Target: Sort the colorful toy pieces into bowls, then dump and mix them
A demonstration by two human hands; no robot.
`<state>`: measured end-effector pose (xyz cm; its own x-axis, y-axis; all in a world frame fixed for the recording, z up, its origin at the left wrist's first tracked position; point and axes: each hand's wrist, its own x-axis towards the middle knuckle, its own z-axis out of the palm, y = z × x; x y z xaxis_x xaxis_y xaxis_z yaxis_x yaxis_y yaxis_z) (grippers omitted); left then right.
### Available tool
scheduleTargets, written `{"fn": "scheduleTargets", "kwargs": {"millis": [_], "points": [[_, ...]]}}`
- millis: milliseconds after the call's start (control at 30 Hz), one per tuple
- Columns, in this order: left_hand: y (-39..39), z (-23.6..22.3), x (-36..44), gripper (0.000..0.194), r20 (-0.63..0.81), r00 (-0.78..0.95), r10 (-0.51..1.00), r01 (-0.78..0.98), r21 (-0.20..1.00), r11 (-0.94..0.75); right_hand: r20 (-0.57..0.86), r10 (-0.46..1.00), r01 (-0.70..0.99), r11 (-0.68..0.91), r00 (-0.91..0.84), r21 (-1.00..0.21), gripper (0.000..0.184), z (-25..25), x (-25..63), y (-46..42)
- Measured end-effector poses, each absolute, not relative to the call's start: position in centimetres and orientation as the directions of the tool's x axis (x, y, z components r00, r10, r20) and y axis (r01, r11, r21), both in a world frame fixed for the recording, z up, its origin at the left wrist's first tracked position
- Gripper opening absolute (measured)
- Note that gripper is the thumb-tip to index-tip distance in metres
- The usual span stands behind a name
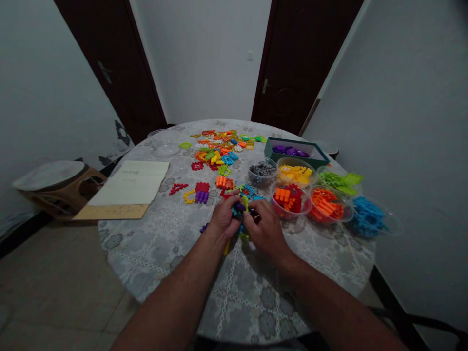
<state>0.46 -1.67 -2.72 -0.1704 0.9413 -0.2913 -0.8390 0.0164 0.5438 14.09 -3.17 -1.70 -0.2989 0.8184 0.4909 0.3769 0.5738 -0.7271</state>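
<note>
Beside the table's left edge stands a brown stool with a pale round top. On the patterned round table, a pale sheet lies over a brown board, and a clear lid sits behind them. Next come a jagged red piece, a yellow ring and a purple piece. Farther back spreads a mixed heap of coloured pieces.

Front and centre, the left hand has its fingers closed around a purple, blue and green cluster. A yellow piece shows below that hand. The right hand pinches the cluster's right side, near its green part; I cannot tell exactly which piece its fingertips grip.

Rightward are grey pieces, red pieces, yellow pieces, orange pieces, green pieces and blue pieces in clear tubs. Behind them, a dark green box holds purple pieces.
</note>
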Motion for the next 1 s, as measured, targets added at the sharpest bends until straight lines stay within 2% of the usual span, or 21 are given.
{"fn": "scheduleTargets", "kwargs": {"millis": [67,167,233,333,433,533,633,800,1000], "points": [[-1.8,-2.7,0.8,0.037,-0.286,-0.177,0.942,-0.819,0.573,0.020,0.388,0.893,0.333,0.446,-0.228,-0.831,0.009,-2.0,14.3,-2.7],[-2.1,-2.4,1.0,0.040,-0.287,-0.171,0.943,-0.767,0.639,0.055,0.197,0.959,0.184,0.236,-0.205,-0.954,0.019,-2.7,14.5,-2.2],[-2.4,-2.0,0.8,0.040,-0.277,-0.158,0.948,-0.735,0.674,0.074,0.187,0.963,0.145,0.217,-0.196,-0.965,0.021,-2.8,14.6,-2.0],[-2.6,-1.4,0.4,0.042,-0.253,-0.146,0.956,-0.714,0.696,0.075,0.397,0.901,0.265,0.431,-0.173,-0.863,0.015,-2.5,14.9,-2.1],[-2.7,-1.1,-0.1,0.046,-0.236,-0.117,0.965,-0.722,0.687,0.081,0.625,0.746,0.388,0.660,-0.232,-0.644,0.019,-2.0,15.3,-2.2],[-2.6,-1.2,-0.3,0.051,-0.241,-0.083,0.967,-0.734,0.671,0.104,0.725,0.629,0.452,0.753,-0.281,-0.478,0.025,-1.7,15.6,-2.2],[-2.6,-1.2,-0.1,0.055,-0.245,-0.054,0.968,-0.755,0.644,0.121,0.747,0.590,0.518,0.761,-0.305,-0.390,0.021,-1.6,15.8,-2.1],[-2.8,-0.9,0.3,0.055,-0.269,-0.134,0.954,-0.783,0.619,0.064,0.702,0.664,0.698,0.630,-0.258,-0.339,0.014,-1.8,16.2,-1.5],[-3.0,-0.6,0.3,0.053,-0.275,-0.179,0.945,-0.777,0.628,0.036,0.688,0.696,0.648,0.625,-0.208,-0.436,0.018,-1.2,17.6,-1.0]]}}
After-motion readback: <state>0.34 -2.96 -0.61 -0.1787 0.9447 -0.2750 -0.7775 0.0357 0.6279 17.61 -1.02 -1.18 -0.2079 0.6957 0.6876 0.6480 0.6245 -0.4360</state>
